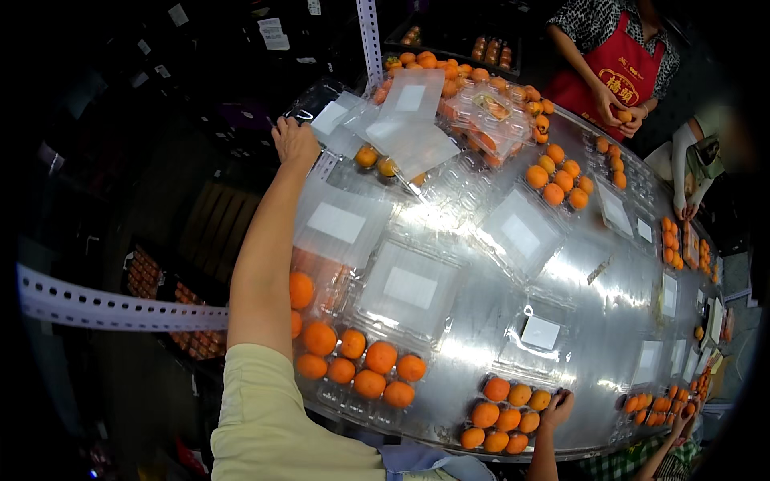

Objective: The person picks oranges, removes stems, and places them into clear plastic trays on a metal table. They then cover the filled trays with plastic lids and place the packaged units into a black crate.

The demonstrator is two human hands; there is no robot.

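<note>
My left arm reaches to the far left, and my left hand (295, 143) has its fingers closed over the near edge of a clear plastic container (321, 100) at the table's edge. Low on the right, my right hand (557, 410) is curled at the right side of a clear tray of orange fruits (507, 418) that look like persimmons. Its fingertips are partly hidden beside the fruits. Closer to my body on the left, another clear tray (365, 369) holds several more. Clear lidded boxes with white labels (409, 287) lie beyond it.
A shiny metal table (473, 317) curves around me. Loose fruits (425, 60) and stacked clear boxes (489, 116) lie at the far side. A person in a red apron (609, 76) holds a fruit; other people's hands work at right. A perforated white post (370, 40) stands at the far edge.
</note>
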